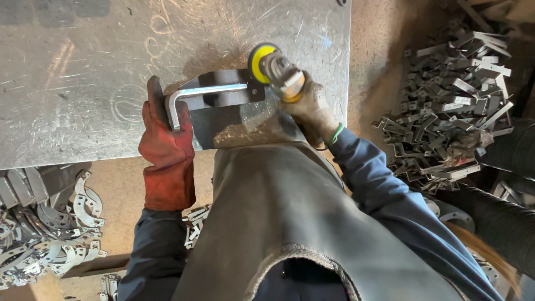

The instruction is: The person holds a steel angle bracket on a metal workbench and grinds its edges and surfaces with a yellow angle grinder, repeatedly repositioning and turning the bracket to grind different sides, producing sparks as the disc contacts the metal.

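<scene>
The right hand (312, 108), in a worn grey work glove, has its grip closed around the body of a small angle grinder (284, 75), whose yellow-backed disc (261, 61) meets the far end of a bent metal bracket (209, 95) lying on the table (83, 72). The left hand (166, 134), in a thick red leather glove, presses down on the bracket's near, hooked end, its grip seeming to pinch the short leg of the L-shaped bar against the table edge, though the glove hides the fingertips and I cannot tell how far they wrap it. The bracket lies near the table's front edge, between the two hands, with a dark flat plate under its bright bar. The table top is a scratched steel sheet marked with faint chalk scribbles. A grey leather apron (290, 212) hangs over the person's front, and dark blue sleeves (384, 189) run back from both gloves. On the floor to the left lies a heap of curved pale metal clamps (50, 234); to the right, well apart from the table, a heap of angular grey brackets (451, 100) rests beside dark ribbed hoses (501, 217).
</scene>
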